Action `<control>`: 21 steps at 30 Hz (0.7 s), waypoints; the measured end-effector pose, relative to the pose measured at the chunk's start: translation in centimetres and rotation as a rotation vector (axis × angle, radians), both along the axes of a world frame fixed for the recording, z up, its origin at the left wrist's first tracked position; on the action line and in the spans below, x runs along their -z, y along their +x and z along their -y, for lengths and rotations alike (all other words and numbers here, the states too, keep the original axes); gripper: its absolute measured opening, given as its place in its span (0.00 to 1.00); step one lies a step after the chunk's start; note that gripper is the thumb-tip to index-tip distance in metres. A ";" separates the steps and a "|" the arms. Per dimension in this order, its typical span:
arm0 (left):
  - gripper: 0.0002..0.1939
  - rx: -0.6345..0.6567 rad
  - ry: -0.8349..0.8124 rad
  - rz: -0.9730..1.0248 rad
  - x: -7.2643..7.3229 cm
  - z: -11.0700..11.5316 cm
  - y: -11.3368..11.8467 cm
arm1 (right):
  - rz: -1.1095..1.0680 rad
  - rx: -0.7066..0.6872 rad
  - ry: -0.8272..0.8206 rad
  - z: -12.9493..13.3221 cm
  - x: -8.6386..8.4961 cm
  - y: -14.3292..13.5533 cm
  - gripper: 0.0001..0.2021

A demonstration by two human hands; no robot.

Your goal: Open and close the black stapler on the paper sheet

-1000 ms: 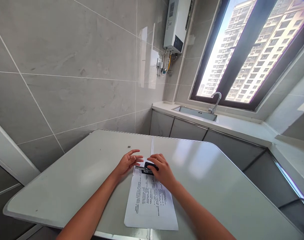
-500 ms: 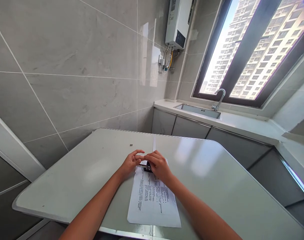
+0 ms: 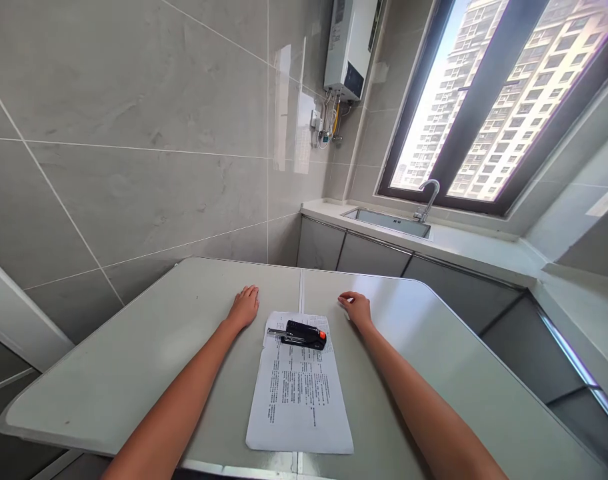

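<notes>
A black stapler (image 3: 305, 335) with an orange-red end lies on a printed sheet of paper (image 3: 299, 433). Its metal part sticks out to the left. Neither hand touches the stapler. My left hand (image 3: 244, 307) rests on the table left of the sheet's top, fingers bunched together and pressed down. It covers about the spot where a small dark strip lay; what is under the fingertips is hidden. Right of the sheet, my right hand (image 3: 356, 307) is at the table, fingers loosely curled with a gap at the thumb and nothing visible in them.
The pale folding table (image 3: 119, 373) has a seam down its middle. Beyond it runs a white counter (image 3: 464, 247) with a sink (image 3: 384, 222) and a faucet (image 3: 428, 200). A water heater (image 3: 351, 50) hangs on the tiled wall beside a window.
Both hands have come off the stapler and moved apart, the left to the left and the right to the right. The stapler now lies fully in sight, and the small dark strip is covered.
</notes>
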State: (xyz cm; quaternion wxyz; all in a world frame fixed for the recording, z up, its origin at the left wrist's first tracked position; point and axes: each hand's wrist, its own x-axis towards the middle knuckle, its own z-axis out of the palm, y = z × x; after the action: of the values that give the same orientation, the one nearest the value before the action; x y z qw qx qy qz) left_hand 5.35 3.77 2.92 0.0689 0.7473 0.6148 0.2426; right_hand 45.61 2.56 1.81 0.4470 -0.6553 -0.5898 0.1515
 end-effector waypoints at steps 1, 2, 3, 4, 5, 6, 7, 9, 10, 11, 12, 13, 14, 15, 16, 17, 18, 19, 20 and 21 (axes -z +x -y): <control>0.19 0.009 -0.007 -0.020 0.1 0.1 0.1 | 0.018 0.002 -0.009 -0.5 0.2 -0.1 0.11; 0.18 0.015 -0.011 -0.039 0.2 0.2 0.2 | 0.035 0.004 -0.017 -0.9 0.4 -0.2 0.10; 0.17 0.018 -0.011 -0.059 0.3 0.5 0.3 | 0.052 0.009 -0.024 -1.3 0.5 -0.3 0.10; 0.17 0.017 -0.010 -0.080 0.3 0.9 0.5 | 0.066 0.015 -0.030 -1.6 0.7 -0.4 0.09; 0.16 0.013 -0.010 -0.100 0.3 1.3 0.6 | 0.078 0.021 -0.035 -1.9 0.7 -0.5 0.09; 0.16 0.004 -0.011 -0.118 0.3 1.7 0.8 | 0.088 0.027 -0.038 -2.1 0.8 -0.6 0.09; 0.16 -0.008 -0.013 -0.134 0.2 2.1 1.0 | 0.095 0.031 -0.039 -2.1 0.8 -0.7 0.10; 0.17 -0.032 -0.018 -0.155 0.1 2.9 1.3 | 0.097 0.038 -0.039 -1.8 0.6 -0.8 0.15; 0.17 -0.041 -0.021 -0.158 0.1 3.2 1.4 | 0.093 0.041 -0.039 -1.4 0.6 -0.8 0.17; 0.16 -0.048 -0.022 -0.158 0.0 3.6 1.4 | 0.088 0.041 -0.039 -0.8 0.5 -0.9 0.19; 0.16 -0.050 -0.022 -0.155 0.0 3.9 1.4 | 0.082 0.036 -0.041 -0.1 0.4 -1.0 0.20; 0.15 -0.046 -0.023 -0.152 -0.1 4.3 1.5 | 0.077 0.024 -0.042 0.8 0.4 -1.2 0.20; 0.14 -0.034 -0.022 -0.143 -0.2 4.7 1.5 | 0.072 0.006 -0.042 1.8 0.4 -1.4 0.19; 0.13 -0.017 -0.017 -0.123 -0.3 5.1 1.6 | 0.070 -0.018 -0.041 2.9 0.4 -1.8 0.18; 0.13 0.005 -0.007 -0.088 -0.5 5.6 1.7 | 0.068 -0.042 -0.038 4.1 0.4 -2.2 0.16; 0.13 0.029 0.010 -0.040 -0.7 6.1 1.8 | 0.067 -0.063 -0.030 5.2 0.4 -2.8 0.15; 0.13 0.054 0.031 0.019 -0.9 6.5 2.0 | 0.064 -0.080 -0.016 6.2 0.3 -3.4 0.13; 0.13 0.079 0.050 0.081 -1.1 7.0 2.2 | 0.059 -0.094 0.006 7.1 0.1 -4.2 0.12; 0.13 0.103 0.059 0.138 -1.2 7.4 2.4 | 0.051 -0.105 0.038 7.9 -0.1 -4.9 0.11; 0.13 0.134 0.053 0.187 -1.3 7.8 2.6 | 0.043 -0.118 0.075 8.5 -0.5 -5.7 0.10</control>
State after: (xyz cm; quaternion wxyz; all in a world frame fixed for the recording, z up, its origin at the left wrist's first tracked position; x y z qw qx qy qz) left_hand 7.97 -4.08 4.26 0.1220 0.7622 0.5479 0.3224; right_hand 39.86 -5.94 2.28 0.4489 -0.6053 -0.6420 0.1409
